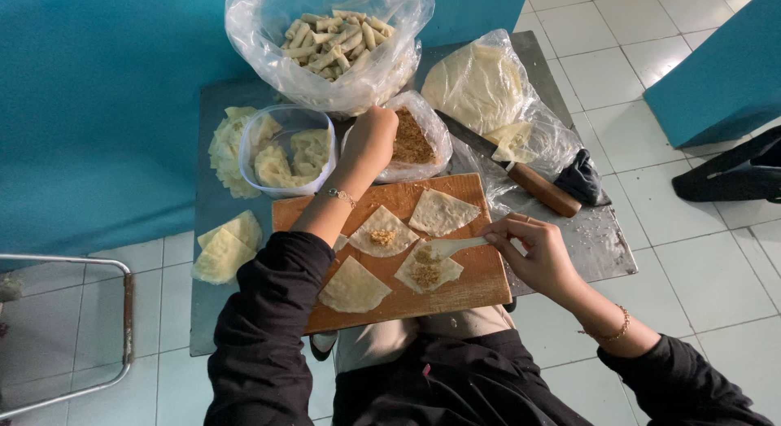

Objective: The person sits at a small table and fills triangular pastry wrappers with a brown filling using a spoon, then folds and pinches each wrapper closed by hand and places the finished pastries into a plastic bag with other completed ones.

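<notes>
While rolls fill the bag (pixel 325 64), hands (pixel 370 141) reach the filling tub (pixel 411 141).

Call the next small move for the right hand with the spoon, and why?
Probably tip the white spoon to drop its filling and pull back. The right hand holds it over a wrapper that already carries a mound; the wrapper beside it has one too, while two others on the wooden board lie bare. The left hand is at the filling bag.
</notes>
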The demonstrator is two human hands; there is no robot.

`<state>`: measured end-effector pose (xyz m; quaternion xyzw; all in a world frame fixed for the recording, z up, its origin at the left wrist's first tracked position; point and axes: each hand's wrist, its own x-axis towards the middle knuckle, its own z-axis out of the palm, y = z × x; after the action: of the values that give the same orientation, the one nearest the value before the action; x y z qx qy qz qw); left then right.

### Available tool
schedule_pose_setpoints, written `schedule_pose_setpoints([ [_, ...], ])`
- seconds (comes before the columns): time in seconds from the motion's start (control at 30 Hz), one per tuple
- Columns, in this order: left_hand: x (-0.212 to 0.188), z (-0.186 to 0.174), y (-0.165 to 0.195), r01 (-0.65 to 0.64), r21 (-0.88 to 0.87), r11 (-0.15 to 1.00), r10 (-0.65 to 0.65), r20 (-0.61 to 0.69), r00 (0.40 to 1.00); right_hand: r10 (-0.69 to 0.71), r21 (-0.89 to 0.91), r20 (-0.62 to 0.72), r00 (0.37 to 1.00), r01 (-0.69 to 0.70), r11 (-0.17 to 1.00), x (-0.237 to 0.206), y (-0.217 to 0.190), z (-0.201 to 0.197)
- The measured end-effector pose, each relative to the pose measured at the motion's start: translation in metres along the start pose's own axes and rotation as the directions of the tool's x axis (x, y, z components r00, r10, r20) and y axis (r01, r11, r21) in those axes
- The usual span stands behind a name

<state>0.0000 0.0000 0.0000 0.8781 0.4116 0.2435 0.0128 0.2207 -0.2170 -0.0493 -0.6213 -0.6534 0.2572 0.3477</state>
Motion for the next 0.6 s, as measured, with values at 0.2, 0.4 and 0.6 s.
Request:
schedule_pose_setpoints([
  [0.2, 0.001, -0.003, 0.006, -0.046, 0.045, 0.998, 0.048, -0.04, 0.998, -0.204, 0.083, -0.034, 0.978, 0.206, 0.975, -0.001, 0.005, -0.001],
  [0.4, -0.004, -0.011, 0.006, -0.169, 0.095, 0.981, 0.168, 0.016, 0.986, -0.034, 0.012, -0.003, 0.999, 0.035, 0.999, 0.0, 0.009, -0.004],
  [0.6, -0.009, -0.017, 0.001, -0.212, -0.025, 0.977, 0.212, 0.0, 0.977, 0.004, 0.105, 0.009, 1.0, -0.005, 0.994, 0.03, 0.012, -0.019],
])
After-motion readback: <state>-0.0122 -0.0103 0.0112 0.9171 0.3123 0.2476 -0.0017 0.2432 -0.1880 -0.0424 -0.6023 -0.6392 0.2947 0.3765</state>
